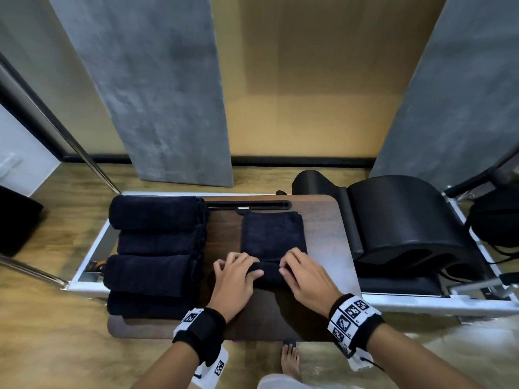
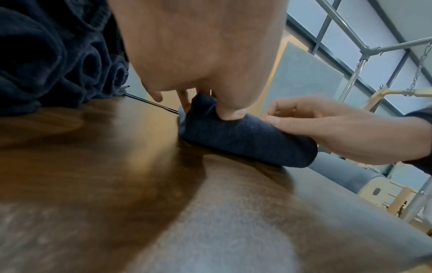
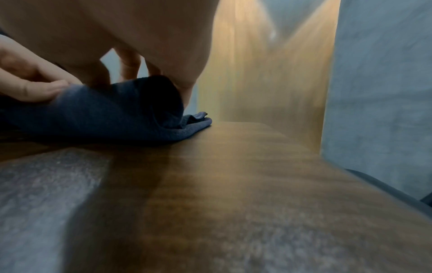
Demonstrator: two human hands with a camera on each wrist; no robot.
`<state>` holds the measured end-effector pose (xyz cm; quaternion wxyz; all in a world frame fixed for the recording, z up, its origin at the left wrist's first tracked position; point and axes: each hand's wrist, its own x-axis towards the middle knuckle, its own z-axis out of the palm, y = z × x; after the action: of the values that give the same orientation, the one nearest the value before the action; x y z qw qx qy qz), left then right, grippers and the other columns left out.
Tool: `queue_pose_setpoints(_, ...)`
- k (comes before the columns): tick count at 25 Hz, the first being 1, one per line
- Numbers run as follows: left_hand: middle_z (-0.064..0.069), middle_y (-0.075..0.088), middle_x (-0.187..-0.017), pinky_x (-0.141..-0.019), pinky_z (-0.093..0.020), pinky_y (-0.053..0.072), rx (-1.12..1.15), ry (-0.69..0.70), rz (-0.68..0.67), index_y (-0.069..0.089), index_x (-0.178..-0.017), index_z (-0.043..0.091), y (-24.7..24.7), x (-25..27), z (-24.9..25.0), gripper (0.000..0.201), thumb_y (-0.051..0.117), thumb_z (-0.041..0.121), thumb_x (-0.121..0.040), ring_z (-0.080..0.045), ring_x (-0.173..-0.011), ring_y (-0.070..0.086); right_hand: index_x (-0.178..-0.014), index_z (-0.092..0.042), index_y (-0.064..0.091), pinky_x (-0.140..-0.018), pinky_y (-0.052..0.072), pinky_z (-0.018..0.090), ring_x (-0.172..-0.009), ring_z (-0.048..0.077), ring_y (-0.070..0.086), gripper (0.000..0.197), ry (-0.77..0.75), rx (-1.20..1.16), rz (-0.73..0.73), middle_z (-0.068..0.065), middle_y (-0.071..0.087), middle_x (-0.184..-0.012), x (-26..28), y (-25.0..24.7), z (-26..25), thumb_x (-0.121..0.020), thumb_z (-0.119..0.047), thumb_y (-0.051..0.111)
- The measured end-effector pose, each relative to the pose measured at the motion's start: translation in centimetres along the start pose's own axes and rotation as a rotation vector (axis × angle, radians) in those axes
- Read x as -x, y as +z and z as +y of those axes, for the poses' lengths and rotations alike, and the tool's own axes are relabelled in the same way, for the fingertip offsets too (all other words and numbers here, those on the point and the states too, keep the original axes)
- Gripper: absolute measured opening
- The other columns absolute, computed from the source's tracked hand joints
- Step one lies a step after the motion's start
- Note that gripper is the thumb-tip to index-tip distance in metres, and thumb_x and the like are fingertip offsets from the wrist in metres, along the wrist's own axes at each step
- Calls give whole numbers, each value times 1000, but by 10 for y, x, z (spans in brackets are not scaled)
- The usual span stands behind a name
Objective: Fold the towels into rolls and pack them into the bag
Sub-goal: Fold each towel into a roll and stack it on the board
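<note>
A dark navy towel [image 1: 271, 234] lies folded in a long strip on the wooden tabletop [image 1: 325, 234], its near end wound into a short roll [image 1: 269, 273]. My left hand [image 1: 248, 265] grips the roll's left end, thumb on the near side and fingers curled over the top. My right hand [image 1: 286, 263] grips the right end the same way. The left wrist view shows the thumb pressed into the roll [image 2: 245, 140] and the right hand [image 2: 327, 129] beyond it. In the right wrist view the towel [image 3: 117, 110] bulges under my right hand [image 3: 117, 73]. No bag is clearly visible.
Several rolled navy towels [image 1: 157, 248] lie stacked along the table's left side, also in the left wrist view [image 2: 58, 55]. A black padded barrel [image 1: 401, 220] on a white frame stands to the right. Grey panels [image 1: 157, 94] lean on the wall behind. A bare foot [image 1: 290, 360] is below.
</note>
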<state>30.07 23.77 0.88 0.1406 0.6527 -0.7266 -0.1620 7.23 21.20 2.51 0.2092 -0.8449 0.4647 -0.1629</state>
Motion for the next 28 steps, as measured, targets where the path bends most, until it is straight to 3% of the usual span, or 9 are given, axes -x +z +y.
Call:
queue_pose_setpoints(2, 19, 56, -118, -102, -43, 26, -6, -53, -27, 62, -121, 33, 2, -11, 2, 19, 47, 37, -110, -11, -123, 43, -124, -27, 55, -88, 47, 25, -114, 7, 45, 47, -11, 106, -56, -10, 46, -128, 1, -1, 5, -94, -63, 57)
queue_pose_setpoints(3, 17, 55, -117, -102, -43, 27, -12, -84, -40, 62, -118, 33, 2, -16, 4, 20, 43, 36, -111, -12, -122, 43, -129, -25, 56, -95, 45, 28, -121, 11, 45, 55, -26, 169, -72, -8, 46, -132, -1, -1, 7, -90, -64, 61)
queue_pose_setpoints(6, 13, 47, -123, -101, -43, 30, -84, -129, -48, 61, -121, 32, 0, -25, 6, 30, 35, 44, -112, -16, -122, 43, -134, -23, 61, -102, 40, 35, -122, 17, 50, 43, -46, 229, -92, -6, 55, -128, -13, -7, 12, -97, -44, 63)
queue_pose_setpoints(11, 9, 36, -137, -98, -42, 43, 94, -84, -22, 38, -146, 36, -3, -21, 9, 49, 43, 62, -105, -11, -125, 43, -128, -27, 52, -89, 40, 33, -103, 20, 57, 32, 90, 77, -150, -2, 66, -108, -40, -19, 18, -99, -15, 60)
queue_pose_setpoints(15, 16, 36, -140, -99, -45, 45, 112, -124, -63, 38, -141, 44, -3, -18, 6, 47, 60, 51, -101, -14, -128, 42, -112, -33, 38, -74, 53, 41, -80, 17, 60, 27, 117, -83, -179, -5, 60, -87, -51, -26, 29, -102, -16, 57)
queue_pose_setpoints(17, 16, 40, -137, -100, -45, 43, 84, -165, -59, 41, -141, 43, -5, -24, 5, 39, 55, 48, -104, -15, -127, 41, -112, -31, 47, -80, 56, 40, -86, 10, 59, 15, 55, -118, -143, -9, 58, -101, -49, -27, 35, -104, -35, 58)
queue_pose_setpoints(20, 12, 46, -136, -103, -46, 39, 53, -216, -81, 44, -142, 40, -9, -37, 8, 33, 43, 48, -110, -16, -129, 41, -135, -32, 52, -98, 48, 25, -115, 4, 46, 64, 17, -123, -222, -13, 39, -133, -44, -31, 51, -83, -63, 73)
queue_pose_setpoints(23, 9, 52, -133, -105, -47, 38, 74, -284, -90, 47, -138, 38, -10, -53, 13, 33, 35, 52, -111, -18, -128, 45, -150, -33, 47, -110, 44, 32, -126, 6, 44, 71, -1, -130, -235, -14, 44, -137, -45, -34, 65, -87, -45, 79)
queue_pose_setpoints(28, 6, 60, -122, -102, -46, 49, 370, -448, 61, 52, -123, 44, -11, -79, 12, 40, 34, 73, -103, -20, -114, 61, -112, -39, 59, -94, 55, 33, -105, 1, 62, 35, 257, -551, -108, -15, 66, -112, -63, -44, 77, -85, -46, 81)
